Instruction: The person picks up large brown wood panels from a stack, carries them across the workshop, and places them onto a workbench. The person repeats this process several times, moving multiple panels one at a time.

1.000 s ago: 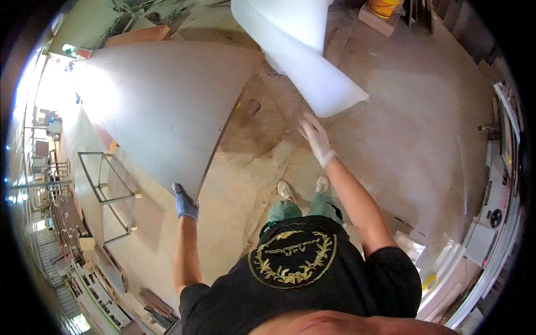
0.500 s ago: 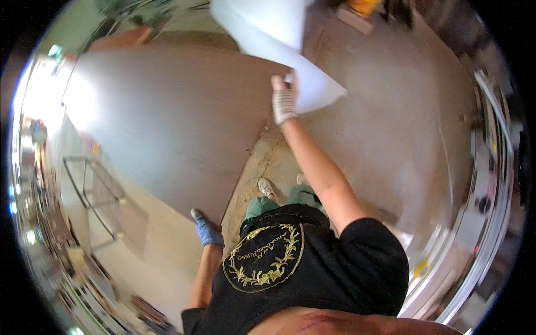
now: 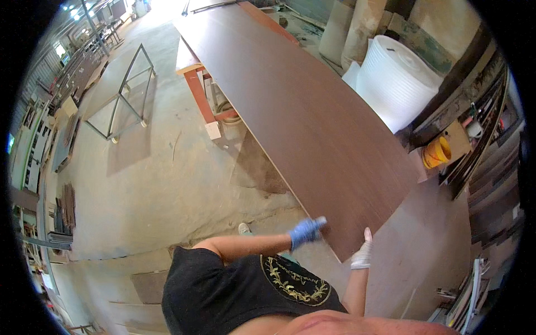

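A long, dark brown panel [image 3: 312,123] stretches away from me, its far part lying over a reddish wooden stand [image 3: 202,97]. My right hand [image 3: 362,254], in a pale glove, grips the panel's near end, thumb on top and fingers hidden beneath. At the left long edge, close to the near corner, is my left hand [image 3: 305,232] in a blue glove. Its thumb reaches over the panel's edge, and the other fingers are partly hidden and slightly blurred. The near end juts out past the stand toward me.
Right of the panel stands a big roll of white foam sheet [image 3: 399,78]. A yellow bucket [image 3: 436,152] sits near it. A dark metal frame [image 3: 120,95] stands on the floor at left. Stacked boards [image 3: 497,206] line the right side.
My view has swung, bringing the whole panel and foam roll into sight. My right hand has gone from the panel's corner beside the white foam to its near end. My left hand stays by the edge.
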Demonstrator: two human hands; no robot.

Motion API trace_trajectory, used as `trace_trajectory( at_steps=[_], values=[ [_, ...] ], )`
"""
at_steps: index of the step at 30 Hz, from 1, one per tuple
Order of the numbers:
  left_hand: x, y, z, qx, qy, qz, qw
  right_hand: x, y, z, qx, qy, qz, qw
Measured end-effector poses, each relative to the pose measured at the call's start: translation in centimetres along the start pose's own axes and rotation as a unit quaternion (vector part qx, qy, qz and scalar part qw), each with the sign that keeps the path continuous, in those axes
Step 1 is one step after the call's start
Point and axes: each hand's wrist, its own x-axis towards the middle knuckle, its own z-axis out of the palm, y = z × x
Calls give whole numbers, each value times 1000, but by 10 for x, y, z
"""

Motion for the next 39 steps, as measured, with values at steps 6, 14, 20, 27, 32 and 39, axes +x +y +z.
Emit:
trace_trajectory(
  at_steps=[6,14,20,27,32,39],
  values=[
    [53,187,-151,-158,183,197,950,35,16,-34,-56,48,-31,997],
    [76,273,-227,-174,210,229,934,8,1,-5,-67,64,-43,995],
    [117,293,-262,-164,249,242,923,14,-10,12,-125,110,-51,985],
    [122,348,-255,-303,119,220,920,107,-33,-44,-192,94,-56,975],
    [156,352,-256,-229,226,252,912,163,-58,-60,-284,189,-88,936],
    [134,311,-262,-168,310,244,903,84,-94,4,-454,236,-63,857]
  ],
)
